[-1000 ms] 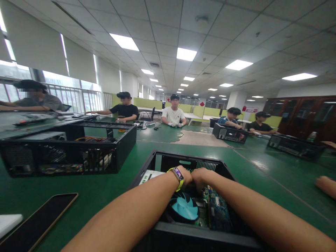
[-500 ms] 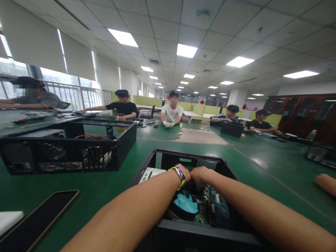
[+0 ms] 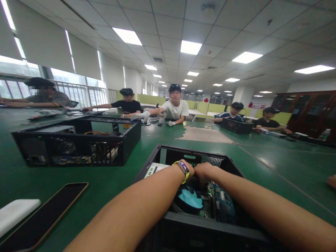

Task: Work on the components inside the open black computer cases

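An open black computer case (image 3: 199,227) lies on the table in front of me, with both my hands deep inside it. My left hand (image 3: 190,169), with a yellow-banded wristband (image 3: 183,169) at its wrist, is curled near the far wall. Close against it, my right hand (image 3: 205,171) is also closed, fingers bent downward. What the fingers grip is hidden behind the hands. Nearer me sits a cooling fan (image 3: 189,198) with light blue blades, under my left wrist. Right of it is a blue circuit board (image 3: 223,203), and a white-labelled part (image 3: 154,168) shows at the left wall.
Another open computer case (image 3: 78,147) stands at the left on the green table (image 3: 110,189). A dark phone (image 3: 49,217) and a white slab (image 3: 18,211) lie at the lower left. Several people sit around the table; one across (image 3: 177,110) stretches a gloved hand leftward.
My view has shifted slightly, so the cases appear further right. My hands stay together inside the case. The person across has leaned forward and reached out one gloved arm.
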Action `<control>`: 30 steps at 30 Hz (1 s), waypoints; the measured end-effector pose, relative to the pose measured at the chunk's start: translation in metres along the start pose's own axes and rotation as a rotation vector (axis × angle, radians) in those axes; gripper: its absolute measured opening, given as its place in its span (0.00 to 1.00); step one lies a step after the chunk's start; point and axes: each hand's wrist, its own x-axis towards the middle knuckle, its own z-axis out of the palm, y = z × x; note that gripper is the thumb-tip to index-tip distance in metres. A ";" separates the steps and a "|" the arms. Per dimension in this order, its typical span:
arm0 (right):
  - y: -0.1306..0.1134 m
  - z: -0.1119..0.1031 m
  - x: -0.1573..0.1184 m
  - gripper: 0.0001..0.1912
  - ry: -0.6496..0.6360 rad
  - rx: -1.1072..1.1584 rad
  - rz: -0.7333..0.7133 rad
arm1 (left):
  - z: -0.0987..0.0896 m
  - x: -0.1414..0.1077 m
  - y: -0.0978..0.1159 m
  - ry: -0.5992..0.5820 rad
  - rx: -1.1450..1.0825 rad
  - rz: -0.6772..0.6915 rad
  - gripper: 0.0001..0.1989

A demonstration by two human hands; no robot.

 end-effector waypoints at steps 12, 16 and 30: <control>0.003 0.002 0.004 0.38 -0.001 -0.016 -0.015 | -0.010 -0.006 0.002 -0.116 0.107 0.030 0.27; 0.003 0.001 0.002 0.34 0.001 0.016 -0.001 | -0.007 -0.003 0.000 -0.108 0.099 0.028 0.29; 0.002 -0.002 -0.003 0.34 -0.019 0.045 -0.013 | -0.014 -0.008 0.002 -0.107 0.052 0.025 0.32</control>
